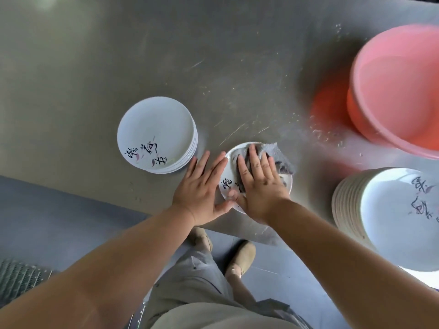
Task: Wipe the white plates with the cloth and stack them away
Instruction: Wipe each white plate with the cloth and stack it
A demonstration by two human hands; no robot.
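Cloth (278, 157), grey and crumpled, lies over the far and right part of a white plate (229, 163) that sits flat on the steel table (118, 55) near its front edge. The right hand (260, 186) lies flat on the cloth with straight, spread fingers and presses it down onto the plate, gripping nothing. The left hand (202, 186) is likewise released, with its straight fingers lying along the plate's left rim and its thumb touching the near rim. Black brush lettering shows on the bare part of the plate between the two hands. A low stack of white plates (154, 129) with the same lettering stands on the table to the left, just beside the left fingertips. A taller stack of plates (389, 222) stands at the right edge. A pink basin (392, 79) stands at the far right, blurred. Below the table edge are grey trousers (190, 281) and tan shoes (240, 257) on a blue-grey floor.
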